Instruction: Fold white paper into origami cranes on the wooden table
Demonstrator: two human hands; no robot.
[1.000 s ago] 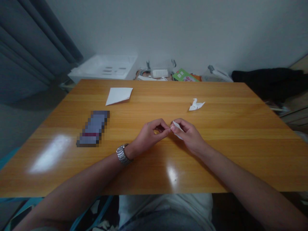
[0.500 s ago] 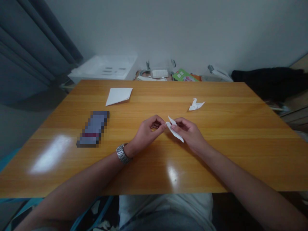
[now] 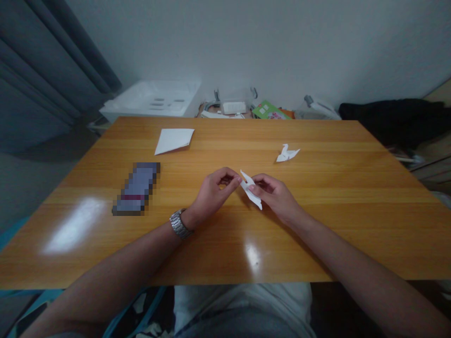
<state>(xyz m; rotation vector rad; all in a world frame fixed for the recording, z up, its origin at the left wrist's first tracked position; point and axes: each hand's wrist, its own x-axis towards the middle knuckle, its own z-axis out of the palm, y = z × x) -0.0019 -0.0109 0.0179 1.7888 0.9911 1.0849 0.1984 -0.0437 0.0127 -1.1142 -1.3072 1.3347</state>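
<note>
Above the middle of the table, a small piece of folded white paper is held between my two hands. My right hand grips its body, thumb on top and fingers underneath. At the paper's upper left end, my left hand pinches the tip between thumb and forefinger. The paper has a narrow pointed flap sticking up and away from me. Behind my right hand, a finished-looking white paper bird rests on the table. The fingers under the paper are partly hidden.
The wooden table bears a flat white sheet of paper at the far left and a blurred-out phone-like slab nearer my left arm. Beyond the far edge are a white plastic tray, a green booklet and dark cloth.
The folded paper has shifted slightly left and turned a little in my hands. My left hand's pinch at its tip has moved slightly left too. Other things lie as before.
</note>
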